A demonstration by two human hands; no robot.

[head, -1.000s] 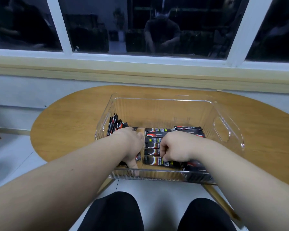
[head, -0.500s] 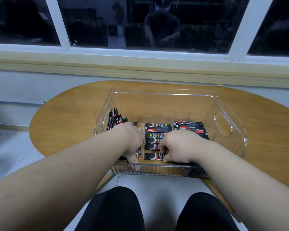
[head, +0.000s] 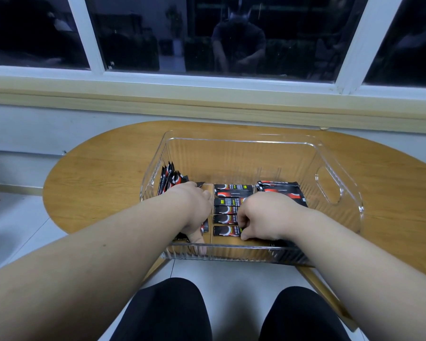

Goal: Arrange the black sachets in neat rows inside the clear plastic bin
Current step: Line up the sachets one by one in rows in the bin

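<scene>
Seen from the head camera, the black sachets (head: 228,210) lie in rows inside the clear plastic bin (head: 330,156), the right hand (head: 263,217) pinching the nearest one's end with curled fingers and the left hand (head: 194,207) hiding its grip, and I'd say they're light, floppy and slick, best nudged by their ends.

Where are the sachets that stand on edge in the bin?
In the head view, the standing sachets lean at the clear bin's left wall, just beyond the left hand.

- black sachets (head: 228,219), red-and-white printed, lie flat in a column just left of the right hand (head: 263,217), which pinches the nearest one's end
- others stand on edge beyond the left hand (head: 194,210)
- clear plastic bin (head: 330,153), ribbed, surrounds both hands
</scene>
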